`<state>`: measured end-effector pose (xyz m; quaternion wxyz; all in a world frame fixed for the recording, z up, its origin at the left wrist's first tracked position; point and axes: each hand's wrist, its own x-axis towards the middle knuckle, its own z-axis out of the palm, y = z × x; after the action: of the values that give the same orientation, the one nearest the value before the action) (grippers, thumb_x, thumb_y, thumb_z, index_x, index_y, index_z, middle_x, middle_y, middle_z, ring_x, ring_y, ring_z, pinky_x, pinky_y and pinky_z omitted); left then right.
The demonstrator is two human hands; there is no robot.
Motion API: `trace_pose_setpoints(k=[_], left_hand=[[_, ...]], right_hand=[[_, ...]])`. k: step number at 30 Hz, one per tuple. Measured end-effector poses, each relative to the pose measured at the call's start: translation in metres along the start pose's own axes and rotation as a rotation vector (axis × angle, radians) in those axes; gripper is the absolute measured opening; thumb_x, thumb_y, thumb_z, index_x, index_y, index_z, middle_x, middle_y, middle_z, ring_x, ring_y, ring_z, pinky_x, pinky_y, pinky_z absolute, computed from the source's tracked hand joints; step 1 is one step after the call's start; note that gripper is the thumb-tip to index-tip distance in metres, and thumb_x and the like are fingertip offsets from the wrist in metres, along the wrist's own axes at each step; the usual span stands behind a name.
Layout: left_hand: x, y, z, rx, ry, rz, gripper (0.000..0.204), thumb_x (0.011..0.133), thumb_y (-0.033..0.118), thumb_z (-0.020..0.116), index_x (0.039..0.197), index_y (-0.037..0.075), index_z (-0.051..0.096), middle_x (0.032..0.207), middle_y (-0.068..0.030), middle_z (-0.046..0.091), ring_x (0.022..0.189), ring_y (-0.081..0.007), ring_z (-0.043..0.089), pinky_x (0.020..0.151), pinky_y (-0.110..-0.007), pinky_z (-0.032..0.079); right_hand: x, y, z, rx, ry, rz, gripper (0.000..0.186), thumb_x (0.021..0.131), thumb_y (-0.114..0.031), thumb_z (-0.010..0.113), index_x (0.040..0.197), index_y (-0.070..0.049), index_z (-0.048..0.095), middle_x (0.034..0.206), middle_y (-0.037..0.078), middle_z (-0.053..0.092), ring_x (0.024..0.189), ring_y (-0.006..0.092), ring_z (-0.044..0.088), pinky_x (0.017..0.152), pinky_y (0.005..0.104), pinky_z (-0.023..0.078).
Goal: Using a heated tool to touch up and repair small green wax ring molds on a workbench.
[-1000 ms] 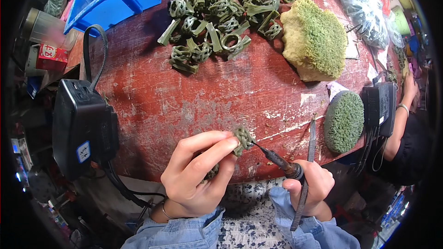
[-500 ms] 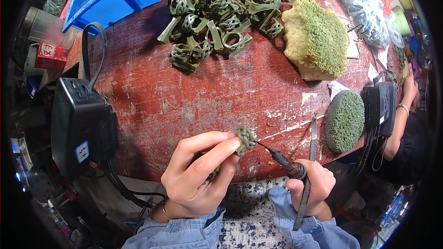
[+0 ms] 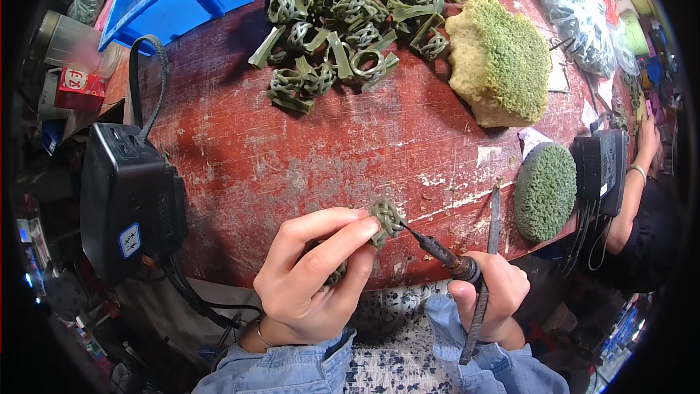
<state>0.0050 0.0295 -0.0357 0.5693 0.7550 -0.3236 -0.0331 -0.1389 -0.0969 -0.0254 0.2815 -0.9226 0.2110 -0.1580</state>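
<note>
With the black power unit [image 3: 131,201] parked at nine o'clock, your left hand [image 3: 313,277] pinched the green woven knot [image 3: 387,217] at the red table's [image 3: 292,153] near edge, steadying it for the soldering iron [image 3: 437,252] gripped in your right hand [image 3: 492,295] at four o'clock.

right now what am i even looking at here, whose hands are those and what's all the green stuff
This is one view from a camera worn on a person's head, looking down at their own hands; the lens bends the edges. The left hand pinches a small green woven ring. The right hand holds a thin pen-like tool with its tip at that ring. On the worn red table lie a pile of similar green rings, a yellow-green sponge, a round green pad and a black box. Another person's arm shows at the right.
</note>
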Motion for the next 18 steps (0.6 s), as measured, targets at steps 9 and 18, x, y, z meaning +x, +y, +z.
trace_pose_setpoints(k=[9,18], left_hand=[[0.0016,0.0007,-0.0018,-0.007,-0.051,0.007,0.023,0.067,-0.010,0.061,0.088,-0.002,0.058,0.087,-0.0147,0.055,0.065,-0.0162,0.058,0.056,-0.024,0.049],[0.0013,0.0042,-0.0048,-0.137,-0.021,-0.142,0.026,0.066,-0.006,0.065,0.090,-0.001,0.060,0.084,-0.0124,0.059,0.069,-0.0173,0.060,0.061,-0.025,0.049]], right_hand=[[-0.0050,0.0019,-0.0042,0.189,0.012,0.106,0.043,0.077,-0.042,0.059,0.077,0.001,0.058,0.056,0.005,0.055,0.044,0.0172,0.054,0.040,0.0257,0.042],[-0.0019,-0.0009,0.0001,0.319,0.037,0.133,0.042,0.079,-0.041,0.058,0.079,0.002,0.059,0.056,0.005,0.055,0.045,0.0155,0.055,0.042,0.0252,0.043]])
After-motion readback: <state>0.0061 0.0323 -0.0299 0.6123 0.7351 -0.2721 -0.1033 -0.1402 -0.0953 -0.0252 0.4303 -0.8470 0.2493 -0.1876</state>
